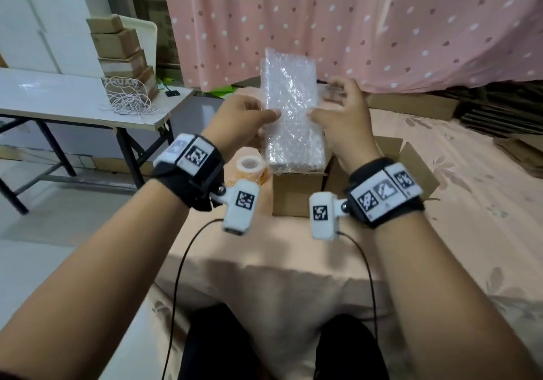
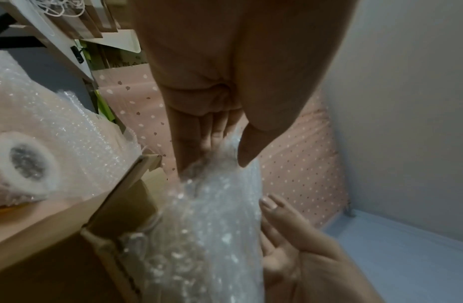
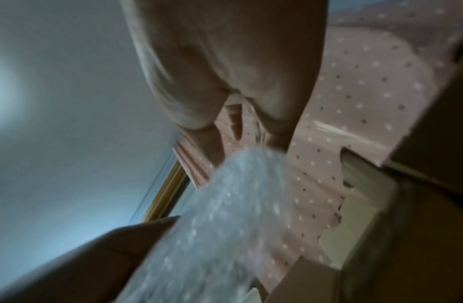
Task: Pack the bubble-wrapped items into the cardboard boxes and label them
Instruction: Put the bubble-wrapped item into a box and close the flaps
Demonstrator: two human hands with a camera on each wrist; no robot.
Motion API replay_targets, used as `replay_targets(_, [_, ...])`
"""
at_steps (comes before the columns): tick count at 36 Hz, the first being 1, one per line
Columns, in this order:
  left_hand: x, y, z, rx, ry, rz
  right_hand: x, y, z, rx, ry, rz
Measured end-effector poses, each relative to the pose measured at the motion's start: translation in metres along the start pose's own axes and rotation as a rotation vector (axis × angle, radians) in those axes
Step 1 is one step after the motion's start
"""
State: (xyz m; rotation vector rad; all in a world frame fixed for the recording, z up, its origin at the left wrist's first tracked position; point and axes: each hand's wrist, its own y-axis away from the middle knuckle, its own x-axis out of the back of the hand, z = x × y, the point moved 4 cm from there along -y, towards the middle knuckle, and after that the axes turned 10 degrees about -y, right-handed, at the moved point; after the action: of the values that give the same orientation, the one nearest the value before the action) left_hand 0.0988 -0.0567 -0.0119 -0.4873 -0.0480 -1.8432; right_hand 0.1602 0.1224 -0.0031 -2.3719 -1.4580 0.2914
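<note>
The packing step is under way: on the cloth-covered table (image 1: pixel 293 262) an open cardboard box (image 1: pixel 296 193) stands with the bubble-wrapped item (image 1: pixel 291 109) upright in its mouth, bottom end just inside. The left hand (image 1: pixel 241 121) pinches it at nine o'clock and the right hand (image 1: pixel 340 121) at three. Next, I judge, it must be eased straight down until the flaps can shut; a tape roll (image 1: pixel 249 168) waits at the box's nine o'clock.

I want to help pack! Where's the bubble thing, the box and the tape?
bubble-wrapped item (image 1: pixel 291 106): head view, middle of its front face.
cardboard box (image 1: pixel 293 194): head view, its front wall.
tape roll (image 1: pixel 249 164): head view, its top ring.
</note>
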Motion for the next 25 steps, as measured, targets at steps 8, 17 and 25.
replay_targets(8, [-0.014,-0.04,0.001,0.154,-0.287,-0.127,-0.014,-0.049,0.005,-0.074,0.58,-0.262])
replay_targets(17, [-0.035,-0.052,-0.016,0.234,-0.58,-0.193,-0.025,-0.055,0.036,-0.148,0.976,-0.413])
replay_targets(25, [-0.048,-0.067,-0.018,0.15,-0.682,-0.249,-0.033,-0.059,0.041,-0.171,1.158,-0.491])
